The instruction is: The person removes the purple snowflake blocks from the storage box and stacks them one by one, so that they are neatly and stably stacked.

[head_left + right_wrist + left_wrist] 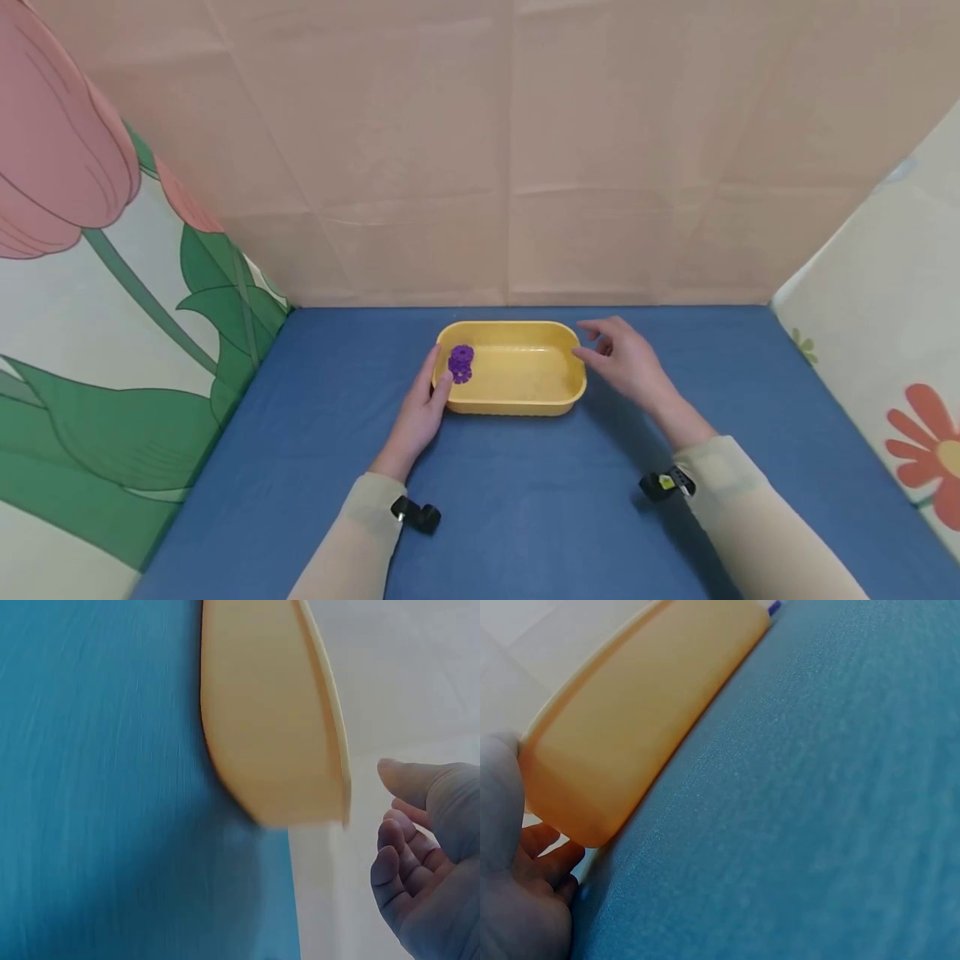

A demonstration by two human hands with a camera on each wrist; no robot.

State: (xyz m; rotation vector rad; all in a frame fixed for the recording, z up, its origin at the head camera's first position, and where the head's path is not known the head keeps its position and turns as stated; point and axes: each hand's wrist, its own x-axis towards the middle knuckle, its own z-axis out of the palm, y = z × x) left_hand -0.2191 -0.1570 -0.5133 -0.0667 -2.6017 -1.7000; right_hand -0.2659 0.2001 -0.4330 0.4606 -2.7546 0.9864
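Sensibly, left of frame centre, the left hand (417, 413) gripped the tray (521, 377), while right of centre the right hand (628, 360), fingers (385, 868) parted and empty, probably needed a matching hold.

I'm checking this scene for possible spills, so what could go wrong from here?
First, the left hand grips one end of the yellow tray while the right hand is just off the other; lifting now might let that free end dip. Second, the purple pieces lie loose-looking at the left end, so a tilt could send them sliding. Third, the left thumb is close to them and might nudge them.
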